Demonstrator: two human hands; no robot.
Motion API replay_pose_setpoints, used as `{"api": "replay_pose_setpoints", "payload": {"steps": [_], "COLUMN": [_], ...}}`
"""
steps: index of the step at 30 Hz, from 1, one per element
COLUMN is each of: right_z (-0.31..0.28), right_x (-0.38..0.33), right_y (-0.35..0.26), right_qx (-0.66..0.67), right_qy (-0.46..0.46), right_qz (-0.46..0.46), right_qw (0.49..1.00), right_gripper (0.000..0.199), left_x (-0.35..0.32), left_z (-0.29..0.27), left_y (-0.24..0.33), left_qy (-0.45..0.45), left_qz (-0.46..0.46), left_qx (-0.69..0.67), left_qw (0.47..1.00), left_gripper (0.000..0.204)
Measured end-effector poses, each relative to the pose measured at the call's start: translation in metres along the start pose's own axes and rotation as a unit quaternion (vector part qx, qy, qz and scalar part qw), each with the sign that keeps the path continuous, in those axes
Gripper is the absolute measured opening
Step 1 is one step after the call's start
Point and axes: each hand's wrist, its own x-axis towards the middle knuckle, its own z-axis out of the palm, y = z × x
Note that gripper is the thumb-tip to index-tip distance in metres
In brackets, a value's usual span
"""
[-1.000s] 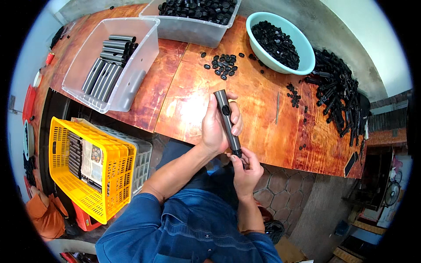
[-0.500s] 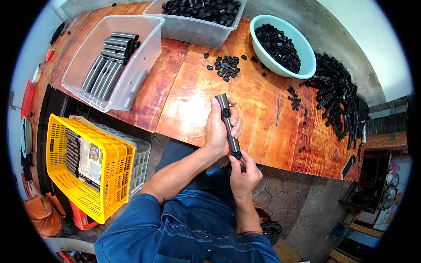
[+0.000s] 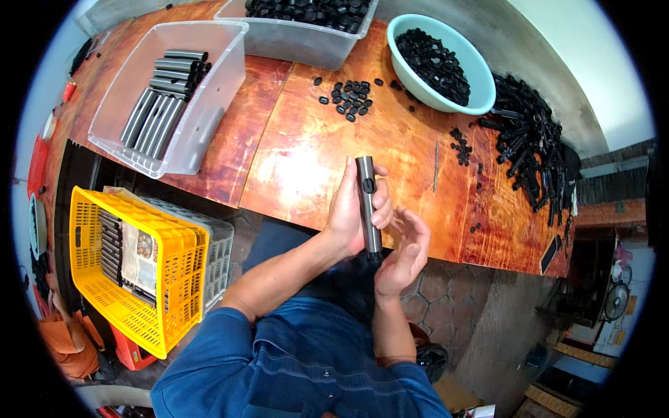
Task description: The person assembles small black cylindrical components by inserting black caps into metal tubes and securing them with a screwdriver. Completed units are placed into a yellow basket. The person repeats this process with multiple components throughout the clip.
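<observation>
My left hand (image 3: 343, 217) is wrapped round a dark grey metal tube (image 3: 370, 221), held tilted just off the table's near edge. Near its upper end the tube has an oval opening with a black piece in it; a black end piece shows at the bottom. Beside that lower end is my right hand (image 3: 403, 263), open, its fingers apart and slightly curled, with nothing visible in it. Farther off on the wooden table (image 3: 306, 132) lies a loose cluster of small black oval pieces (image 3: 352, 97).
A clear bin (image 3: 198, 143) of similar tubes stands left, another bin (image 3: 300, 49) of black parts behind. To the right are a pale blue basin (image 3: 481, 108), a heap of black parts (image 3: 523, 146) and a thin rod (image 3: 437, 167). A yellow crate (image 3: 185, 279) stands lower left.
My right hand has let go of the tube's lower end and opened, moving slightly right. The tube stays in my left hand and is a little more upright.
</observation>
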Motion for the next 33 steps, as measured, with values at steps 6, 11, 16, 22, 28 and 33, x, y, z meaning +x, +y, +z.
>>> {"api": "replay_pose_setpoints", "payload": {"steps": [6, 11, 16, 22, 28, 33], "right_z": [0.011, 0.011, 0.008, 0.013, 0.012, 0.011], "right_x": [0.0, -0.001, 0.003, 0.003, 0.0, 0.001], "right_y": [0.001, -0.003, -0.003, -0.007, -0.009, -0.017], "right_qx": [0.082, 0.082, 0.11, 0.132, 0.159, 0.154], "right_qy": [0.055, 0.053, 0.024, 0.056, 0.078, 0.094], "right_qz": [-0.015, -0.011, -0.002, 0.046, 0.064, 0.092], "right_qw": [0.995, 0.995, 0.994, 0.989, 0.982, 0.979], "right_gripper": [0.06, 0.064, 0.063, 0.061, 0.055, 0.054], "left_x": [-0.008, -0.014, -0.012, -0.012, -0.015, -0.017], "left_z": [0.002, 0.004, 0.007, 0.005, 0.005, 0.007], "left_y": [-0.015, -0.021, -0.018, -0.022, -0.026, -0.029], "left_qy": [0.042, 0.03, 0.038, 0.039, 0.038, 0.03], "left_qz": [-0.015, 0.02, 0.015, 0.034, 0.035, 0.046], "left_qx": [0.028, 0.054, 0.037, 0.048, 0.06, 0.064], "left_qw": [0.999, 0.998, 0.998, 0.998, 0.997, 0.996], "left_gripper": [0.055, 0.056, 0.053, 0.054, 0.056, 0.056]}}
